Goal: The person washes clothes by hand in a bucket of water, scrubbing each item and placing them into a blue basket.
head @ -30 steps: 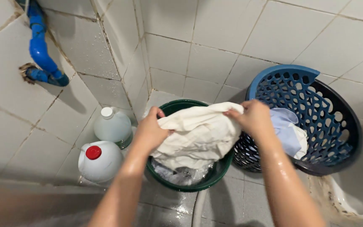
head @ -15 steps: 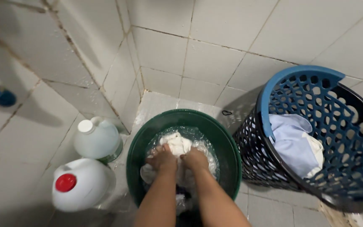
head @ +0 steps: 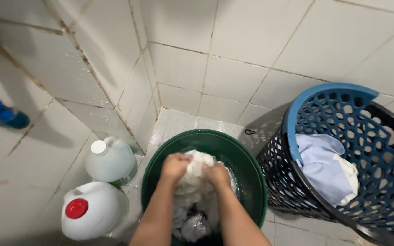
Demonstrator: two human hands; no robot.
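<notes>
Low in the middle of the frame, the left hand point(head: 174, 166) and right hand point(head: 216, 174) are both clenched tight on a bunched white cloth point(head: 196, 181), knuckles close together, pressing it down into the green bucket point(head: 251, 182) where the water sits. Lower left, two jugs point(head: 110, 160) stand against the wall, near at hand. At right, the blue basket point(head: 334, 98) holds pale laundry point(head: 324, 166), just beside the bucket.

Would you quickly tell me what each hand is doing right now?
Left hand: closed, gripping the white cloth in the green bucket.
Right hand: closed on the same cloth.
</notes>
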